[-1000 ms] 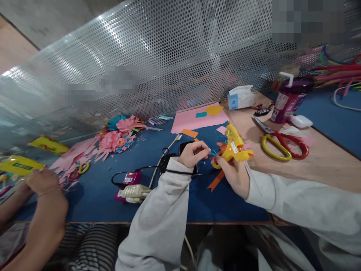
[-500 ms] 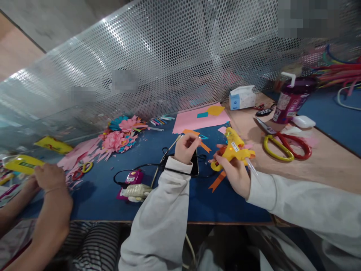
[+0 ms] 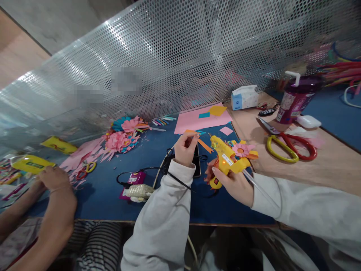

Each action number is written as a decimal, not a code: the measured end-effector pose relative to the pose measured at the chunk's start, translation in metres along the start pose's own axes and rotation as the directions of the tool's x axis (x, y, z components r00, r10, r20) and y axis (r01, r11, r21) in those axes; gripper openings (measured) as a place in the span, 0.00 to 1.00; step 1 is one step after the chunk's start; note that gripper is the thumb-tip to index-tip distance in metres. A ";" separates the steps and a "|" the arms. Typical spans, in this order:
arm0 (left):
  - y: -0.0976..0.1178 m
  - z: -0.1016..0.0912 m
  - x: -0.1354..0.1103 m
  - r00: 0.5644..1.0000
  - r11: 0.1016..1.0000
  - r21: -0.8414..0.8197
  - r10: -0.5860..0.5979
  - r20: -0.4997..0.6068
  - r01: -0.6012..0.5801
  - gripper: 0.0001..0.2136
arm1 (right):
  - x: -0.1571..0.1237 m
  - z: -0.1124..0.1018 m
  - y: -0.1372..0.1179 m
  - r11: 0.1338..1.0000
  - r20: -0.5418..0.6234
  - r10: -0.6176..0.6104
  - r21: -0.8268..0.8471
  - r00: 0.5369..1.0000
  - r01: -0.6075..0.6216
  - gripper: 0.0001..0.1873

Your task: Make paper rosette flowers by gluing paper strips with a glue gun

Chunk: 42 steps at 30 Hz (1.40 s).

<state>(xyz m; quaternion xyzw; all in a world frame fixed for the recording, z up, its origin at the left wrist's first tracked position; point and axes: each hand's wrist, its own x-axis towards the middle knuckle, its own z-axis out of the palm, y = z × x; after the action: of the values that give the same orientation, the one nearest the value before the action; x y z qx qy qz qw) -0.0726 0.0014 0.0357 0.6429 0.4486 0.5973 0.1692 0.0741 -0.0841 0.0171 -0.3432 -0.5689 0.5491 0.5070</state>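
Ctr frame: left hand (image 3: 184, 148) pinched shut on paper bit (image 3: 189, 131), mostly hidden, hard to ID. Right hand (image 3: 234, 184) closed round glue gun (image 3: 224, 158), grip covered by fingers.

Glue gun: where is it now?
Head view, right of centre: glue gun gripped in the right hand, nozzle toward the left hand pinching a paper strip; scissors further right.

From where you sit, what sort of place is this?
Probably a shared paper-craft workbench: the right hand grips a yellow glue gun, the left hand pinches an orange paper strip, and paper flowers and scissors lie nearby.
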 end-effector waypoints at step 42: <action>0.011 0.001 -0.002 0.999 1.000 -0.018 -0.023 0.030 0.023 0.11 | 0.002 -0.002 -0.005 0.978 -0.038 -0.030 -0.207 0.999 0.022 0.10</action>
<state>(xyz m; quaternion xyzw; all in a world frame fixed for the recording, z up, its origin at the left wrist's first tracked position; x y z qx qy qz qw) -0.0670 -0.0054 0.0426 0.6451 0.4479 0.5896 0.1886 0.0765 -0.0829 0.0225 -0.3978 -0.6166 0.4732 0.4874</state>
